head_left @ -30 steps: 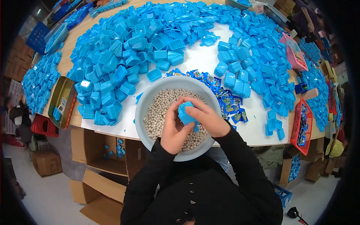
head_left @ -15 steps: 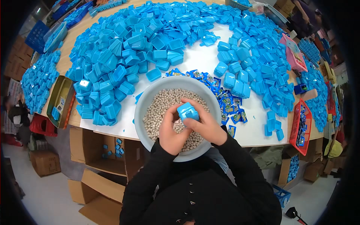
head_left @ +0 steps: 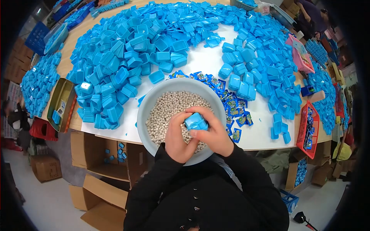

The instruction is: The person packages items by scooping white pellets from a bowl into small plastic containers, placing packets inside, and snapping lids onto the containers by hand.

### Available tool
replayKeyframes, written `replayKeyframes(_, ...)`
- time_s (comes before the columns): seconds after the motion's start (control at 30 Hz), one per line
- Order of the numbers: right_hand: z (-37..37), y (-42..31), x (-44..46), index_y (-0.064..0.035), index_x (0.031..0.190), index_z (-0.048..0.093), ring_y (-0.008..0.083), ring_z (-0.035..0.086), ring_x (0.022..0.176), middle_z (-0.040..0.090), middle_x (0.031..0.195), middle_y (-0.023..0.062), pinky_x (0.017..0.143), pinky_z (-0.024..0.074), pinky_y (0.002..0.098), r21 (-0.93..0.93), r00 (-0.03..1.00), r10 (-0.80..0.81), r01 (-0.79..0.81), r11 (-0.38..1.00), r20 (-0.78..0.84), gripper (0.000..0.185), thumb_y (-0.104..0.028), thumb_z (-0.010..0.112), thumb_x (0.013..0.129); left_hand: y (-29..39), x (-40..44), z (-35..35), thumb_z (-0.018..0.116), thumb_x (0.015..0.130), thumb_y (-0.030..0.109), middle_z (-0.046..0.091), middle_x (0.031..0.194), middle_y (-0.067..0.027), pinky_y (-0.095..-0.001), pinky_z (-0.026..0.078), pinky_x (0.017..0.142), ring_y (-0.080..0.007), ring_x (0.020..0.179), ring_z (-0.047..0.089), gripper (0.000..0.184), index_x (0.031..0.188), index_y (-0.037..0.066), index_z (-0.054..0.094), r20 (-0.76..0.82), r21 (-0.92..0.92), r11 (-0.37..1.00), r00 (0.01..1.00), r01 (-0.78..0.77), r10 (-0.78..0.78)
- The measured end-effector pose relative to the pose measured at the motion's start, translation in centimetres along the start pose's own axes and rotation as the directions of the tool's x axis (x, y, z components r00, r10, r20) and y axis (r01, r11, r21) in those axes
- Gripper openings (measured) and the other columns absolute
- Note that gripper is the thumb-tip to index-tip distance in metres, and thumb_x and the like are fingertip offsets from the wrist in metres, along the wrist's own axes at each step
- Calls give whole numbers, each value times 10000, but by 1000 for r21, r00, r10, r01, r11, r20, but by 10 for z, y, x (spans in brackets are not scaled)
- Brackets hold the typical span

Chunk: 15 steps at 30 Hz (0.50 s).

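Note:
Both my hands close round one small blue plastic box (head_left: 196, 121) above a grey basin (head_left: 144, 133). My left hand (head_left: 178, 138) grips its left side, and my right hand (head_left: 216, 134) wraps its right side with the thumb along the near edge. Small beige round beads (head_left: 169, 106) fill the lower part of the basin. Just beyond the basin lie blue printed packets (head_left: 234, 106). Open blue boxes (head_left: 111, 77) are heaped at the left, and closed-looking blue boxes (head_left: 246, 73) lie to the right.
Flat blue lids (head_left: 189, 19) cover the far table. A red basket (head_left: 309, 129) with packets sits at the right edge, a pink basket (head_left: 300, 54) behind it. An open tin (head_left: 61, 104) stands left. Cardboard boxes (head_left: 104, 154) are below. Another person (head_left: 314, 15) is at the far right.
The blue box has turned and tilted between my hands, and my fingers have shifted round it. It has moved slightly lower and toward the right. The other person has changed posture.

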State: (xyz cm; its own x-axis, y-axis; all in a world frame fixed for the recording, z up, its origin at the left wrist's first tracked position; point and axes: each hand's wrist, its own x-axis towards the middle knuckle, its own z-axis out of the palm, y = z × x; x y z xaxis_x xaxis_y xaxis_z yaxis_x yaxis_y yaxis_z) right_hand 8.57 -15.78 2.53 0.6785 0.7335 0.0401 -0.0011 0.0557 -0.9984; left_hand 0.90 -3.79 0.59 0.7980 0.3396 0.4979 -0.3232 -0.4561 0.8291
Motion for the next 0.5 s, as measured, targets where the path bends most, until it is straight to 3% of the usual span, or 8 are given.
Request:
replayKeyframes(0.03,-2,-2,0,-72,1364,452,243,533,1080,541,1218,136,938,421,332,-1,1000,-1,1,1000,-1,625,-160,684,789,1,0,0,686,668,-7,559,1128,-167,-360,458,847,-297,963,559,594,1226,15,485,0,-1,1000,1000,-2,2)
replayKeyframes(0.17,-15,-12,-2,-36,1350,462,254,537,1077,520,1270,140,955,430,353,-454,983,-157,181,873,90,599,-70,652,783,5,0,3,690,668,2,561,1108,-151,-367,453,868,-291,977,555,594,1227,18,488,70,94,987,988,133,-140)
replayKeyframes(0.2,-19,-11,-2,-36,1350,462,254,537,1077,520,1270,140,955,430,353,-453,983,-161,183,872,87,599,-70,652,783,5,1,3,690,668,2,561,1108,-151,-367,453,868,-291,977,555,594,1227,18,488,73,95,987,988,129,-136)
replayKeyframes(0.27,-28,-6,-1,-32,1367,448,254,535,1089,511,1290,142,965,426,357,-69,996,82,-80,994,23,624,-89,662,784,3,4,3,700,665,12,562,1100,-142,-364,452,868,-287,979,557,594,1222,20,496,-14,-267,913,946,309,-324)
replayKeyframes(0.33,-33,-3,-2,-28,1384,434,254,534,1101,502,1310,143,975,421,361,333,945,323,-323,886,57,650,-107,673,784,2,7,3,710,661,22,564,1093,-132,-361,451,869,-282,980,559,594,1218,22,503,-17,-600,691,857,403,-515)
replayKeyframes(0.37,-34,-3,-2,-28,1384,434,254,534,1101,502,1310,143,975,421,361,335,946,319,-318,887,54,650,-107,673,784,2,9,2,710,661,22,564,1093,-132,-361,451,869,-282,980,559,594,1218,22,503,-13,-598,693,859,403,-511)
replayKeyframes(0.43,-31,-2,-2,-25,1393,421,262,534,1100,493,1320,150,983,420,368,-94,994,101,-98,991,27,640,-120,640,799,0,10,-2,715,656,21,566,1089,-128,-349,453,862,-274,971,561,587,1209,30,519,7,-258,906,939,335,-345)
replayKeyframes(0.5,-25,1,-4,-21,1401,408,269,534,1099,484,1330,157,991,418,376,-500,990,-103,139,855,99,630,-133,607,814,-2,7,-5,719,651,20,569,1084,-124,-337,454,856,-266,962,563,580,1201,38,535,93,107,977,977,184,-194)
